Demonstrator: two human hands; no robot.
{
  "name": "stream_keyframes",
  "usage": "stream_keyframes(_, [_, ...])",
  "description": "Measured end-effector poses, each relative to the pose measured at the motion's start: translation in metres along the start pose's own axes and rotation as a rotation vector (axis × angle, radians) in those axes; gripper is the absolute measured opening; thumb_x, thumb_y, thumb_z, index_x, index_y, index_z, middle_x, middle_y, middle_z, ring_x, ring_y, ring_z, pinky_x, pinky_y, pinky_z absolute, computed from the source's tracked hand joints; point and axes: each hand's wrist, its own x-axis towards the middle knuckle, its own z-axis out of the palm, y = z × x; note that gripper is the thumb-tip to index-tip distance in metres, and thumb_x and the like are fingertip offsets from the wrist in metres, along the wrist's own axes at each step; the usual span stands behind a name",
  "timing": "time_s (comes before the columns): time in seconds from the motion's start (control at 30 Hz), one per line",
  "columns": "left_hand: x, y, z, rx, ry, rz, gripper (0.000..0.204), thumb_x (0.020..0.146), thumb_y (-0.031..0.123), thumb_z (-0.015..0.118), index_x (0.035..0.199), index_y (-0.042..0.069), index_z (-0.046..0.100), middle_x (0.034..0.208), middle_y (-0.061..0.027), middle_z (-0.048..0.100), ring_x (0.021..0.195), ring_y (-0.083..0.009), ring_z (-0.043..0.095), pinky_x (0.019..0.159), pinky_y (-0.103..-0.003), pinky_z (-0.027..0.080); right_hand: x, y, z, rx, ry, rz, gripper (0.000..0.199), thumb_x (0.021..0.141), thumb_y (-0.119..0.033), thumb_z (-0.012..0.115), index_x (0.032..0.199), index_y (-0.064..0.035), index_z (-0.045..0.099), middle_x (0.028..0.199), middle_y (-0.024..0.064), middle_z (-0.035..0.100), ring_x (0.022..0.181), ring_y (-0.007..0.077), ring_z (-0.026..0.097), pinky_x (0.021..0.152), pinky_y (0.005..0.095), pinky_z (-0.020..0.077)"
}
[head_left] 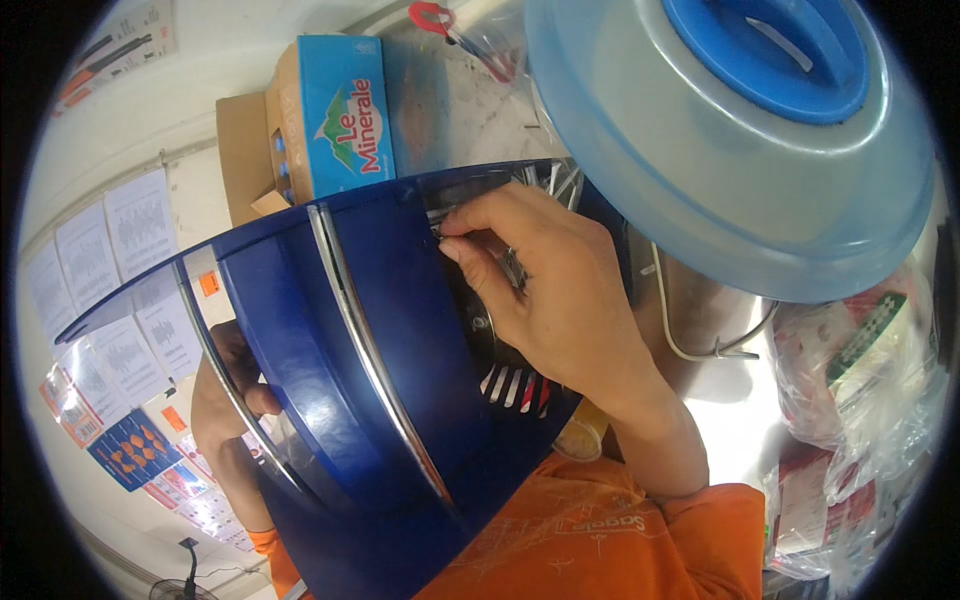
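A large dark blue plastic fan housing (pixel 390 360) with chrome trim strips fills the middle, tilted against my chest. My right hand (pixel 550 300) reaches over its upper edge into the dark opening, with the fingertips pinched on a small metal piece at the rim. Grille wires and white and red vanes (pixel 515 388) show under that hand. My left hand (pixel 225 400) grips the housing's lower left edge, partly hidden behind a chrome strip. What the small piece is cannot be made out.
A translucent light blue dome lid (pixel 720 150) with a blue knob hangs at top right. Behind stand a blue carton (pixel 345 110) and a cardboard box (pixel 245 150). Plastic bags (pixel 860 400) lie at right, with a white cable (pixel 680 335) nearby. Printed sheets (pixel 120 260) cover the wall at left.
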Motion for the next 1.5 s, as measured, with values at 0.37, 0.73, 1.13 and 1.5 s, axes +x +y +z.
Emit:
stream_keyframes(0.37, [0.043, 0.001, 0.023, 0.431, 0.031, 0.09, 0.081, 0.061, 0.058, 0.083, 0.106, -0.007, 0.062, 0.094, -0.0092, 0.065, 0.085, -0.0162, 0.061, 0.076, -0.029, 0.047, 0.001, 0.021, -0.038, 0.129, 0.098, 0.025, 0.009, 0.08, -0.009, 0.066, 0.082, -0.0001, 0.067, 0.083, 0.02, 0.065, 0.073, 0.0329, 0.065, 0.067, 0.0414, 0.0513])
stream_keyframes(0.73, [0.105, 0.05, 0.209, 0.546, -0.235, 0.736, 0.08, 0.064, 0.061, 0.079, 0.103, -0.007, 0.062, 0.088, -0.0068, 0.062, 0.08, -0.0144, 0.057, 0.07, -0.029, 0.044, -0.021, 0.081, -0.045, -0.093, 0.394, -0.17, 0.02, 0.08, -0.022, 0.067, 0.076, -0.003, 0.064, 0.078, 0.0167, 0.064, 0.072, 0.0329, 0.063, 0.063, 0.0421, 0.0494])
stream_keyframes(1.13, [0.117, 0.054, 0.184, 0.613, -0.189, 0.784, 0.079, 0.068, 0.065, 0.075, 0.098, -0.007, 0.062, 0.08, -0.0041, 0.058, 0.074, -0.0126, 0.053, 0.064, -0.029, 0.041, 0.101, 0.139, 0.081, -0.235, 0.582, -0.634, 0.032, 0.084, -0.038, 0.068, 0.074, -0.008, 0.065, 0.074, 0.0118, 0.063, 0.068, 0.0329, 0.061, 0.06, 0.0428, 0.0482])
stream_keyframes(1.5, [0.084, -0.002, 0.026, 0.598, 0.099, 0.405, 0.079, 0.071, 0.068, 0.071, 0.095, -0.007, 0.062, 0.073, -0.0016, 0.055, 0.068, -0.0108, 0.049, 0.059, -0.029, 0.038, 0.005, -0.013, 0.063, 0.309, -0.055, 0.019, 0.015, 0.077, -0.012, 0.057, 0.073, 0.0007, 0.063, 0.065, 0.0153, 0.063, 0.06, 0.0213, 0.062, 0.052, 0.0368, 0.0481])
